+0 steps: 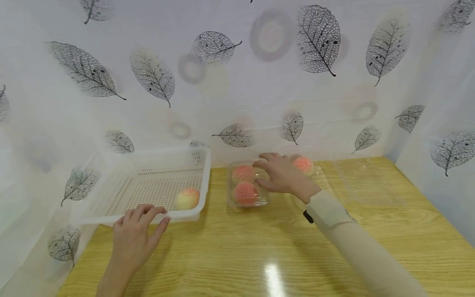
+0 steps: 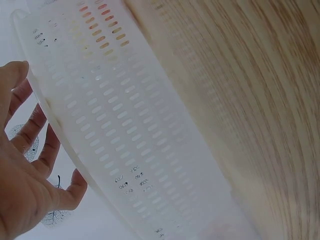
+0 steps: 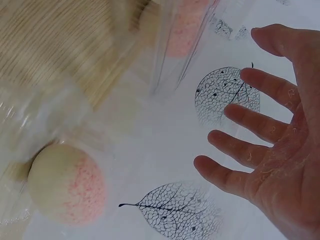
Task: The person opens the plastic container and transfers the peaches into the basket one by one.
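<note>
Fingers relaxed, my left hand lies at the near rim of a white perforated plastic basket, and its fingertips are right at that rim. Inside the basket, in the near right corner, sits one yellow and pink peach. My right hand reaches over the right side of a clear plastic box, fingers spread and holding nothing. Two pink peaches stand in that box, a far one and a near one. Another speckled peach is beyond my right wrist.
Another clear plastic container lies on the right of the wooden table. Clear plastic shows beside the speckled peach. A white sheet with leaf prints hangs behind the table and at both sides.
</note>
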The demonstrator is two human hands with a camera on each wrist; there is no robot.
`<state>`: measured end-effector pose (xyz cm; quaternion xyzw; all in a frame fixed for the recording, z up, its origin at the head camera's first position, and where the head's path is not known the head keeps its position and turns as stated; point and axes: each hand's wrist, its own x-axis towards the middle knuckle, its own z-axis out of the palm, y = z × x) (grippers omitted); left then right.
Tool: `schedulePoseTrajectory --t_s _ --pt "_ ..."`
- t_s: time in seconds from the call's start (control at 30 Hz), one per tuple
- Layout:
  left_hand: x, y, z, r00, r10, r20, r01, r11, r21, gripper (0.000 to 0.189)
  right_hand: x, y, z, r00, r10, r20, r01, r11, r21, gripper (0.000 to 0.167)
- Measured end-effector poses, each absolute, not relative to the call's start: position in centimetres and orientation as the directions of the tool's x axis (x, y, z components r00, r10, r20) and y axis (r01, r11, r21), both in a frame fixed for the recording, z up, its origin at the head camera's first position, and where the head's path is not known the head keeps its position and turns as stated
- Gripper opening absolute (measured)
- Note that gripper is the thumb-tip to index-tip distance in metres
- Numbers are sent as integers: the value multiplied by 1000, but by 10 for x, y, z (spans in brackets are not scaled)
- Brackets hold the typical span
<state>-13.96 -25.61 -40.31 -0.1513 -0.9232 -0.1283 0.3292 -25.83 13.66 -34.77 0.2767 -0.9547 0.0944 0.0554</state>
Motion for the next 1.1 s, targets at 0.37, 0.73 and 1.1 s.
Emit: schedulePoseTrajectory --t_s 0.37,0.73,1.1 --pt "-141 -256 -404 -734 195 650 365 921 135 25 -263 163 -347 -858 -487 162 -507 854 -118 51" --pt "-141 -255 -404 -732 206 650 370 921 125 25 -267 186 -352 -870 -461 173 -484 867 -120 47" --pt "-145 -262 -402 -715 254 651 418 902 106 27 -275 215 -359 -894 -421 152 -440 889 -126 39"
